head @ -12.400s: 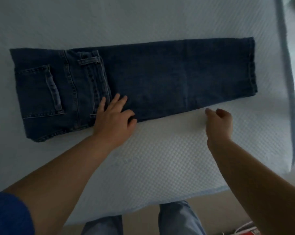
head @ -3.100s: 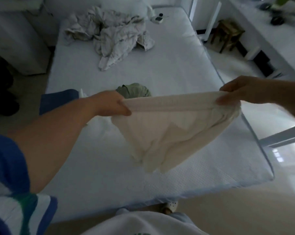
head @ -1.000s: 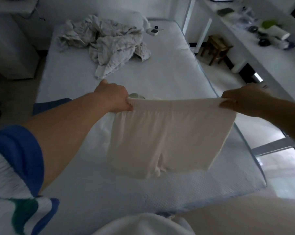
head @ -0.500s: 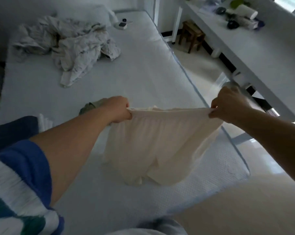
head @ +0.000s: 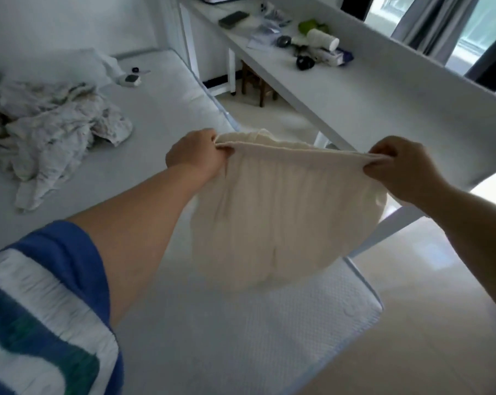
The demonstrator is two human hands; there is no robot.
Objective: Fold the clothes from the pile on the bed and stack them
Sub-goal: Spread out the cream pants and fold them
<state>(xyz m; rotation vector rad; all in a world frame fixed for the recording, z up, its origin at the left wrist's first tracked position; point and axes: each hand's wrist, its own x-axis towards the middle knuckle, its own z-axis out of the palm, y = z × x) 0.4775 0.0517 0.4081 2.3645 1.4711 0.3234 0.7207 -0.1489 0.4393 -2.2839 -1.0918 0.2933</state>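
1. Cream shorts (head: 278, 218): stretched by the waistband between both grips, legs hanging beneath, above the bed (head: 241, 337).
2. Crumpled pale clothes pile (head: 50, 129): well left of the grips, heaped on the bed.

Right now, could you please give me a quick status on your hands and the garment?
Left hand and right hand: grip on the waistband. Cream shorts hang unfolded above the bed. Nothing in the way.

No text, label, brand, number or sign is readable anywhere; the packages on the white desk (head: 369, 89) are too blurred.
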